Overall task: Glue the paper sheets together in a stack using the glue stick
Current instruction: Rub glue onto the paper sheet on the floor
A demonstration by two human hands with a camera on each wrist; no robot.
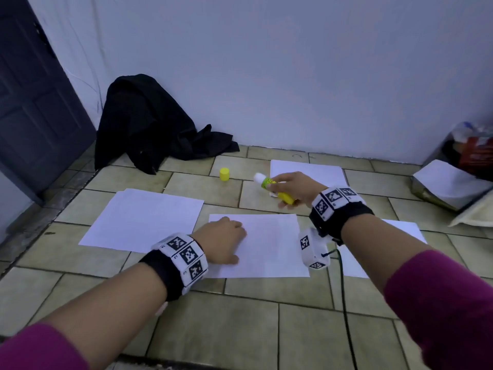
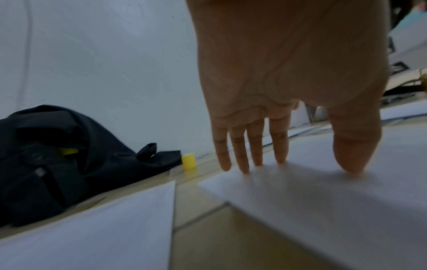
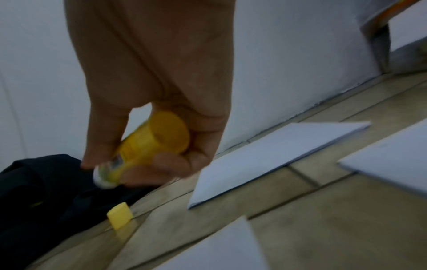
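Head view — right hand (image 1: 294, 188) grips glue stick (image 1: 274, 188), tip up-left; left hand (image 1: 223, 239) flat on sheet (image 1: 269, 247).

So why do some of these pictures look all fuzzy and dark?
Right wrist view: dim and smeared, the glue stick and right hand blurred. Left wrist view: the left hand is close and soft, casting a shadow on the paper sheet. Head view: sharper, but the tile lines bend at the edges.

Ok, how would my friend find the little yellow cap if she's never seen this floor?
Start at the black cloth heaped against the white wall. Just right of it, on the tiled floor, stands the cap, upright and alone on a bare tile. It is the only small yellow thing nobody is holding; the glue stick is in the right hand.
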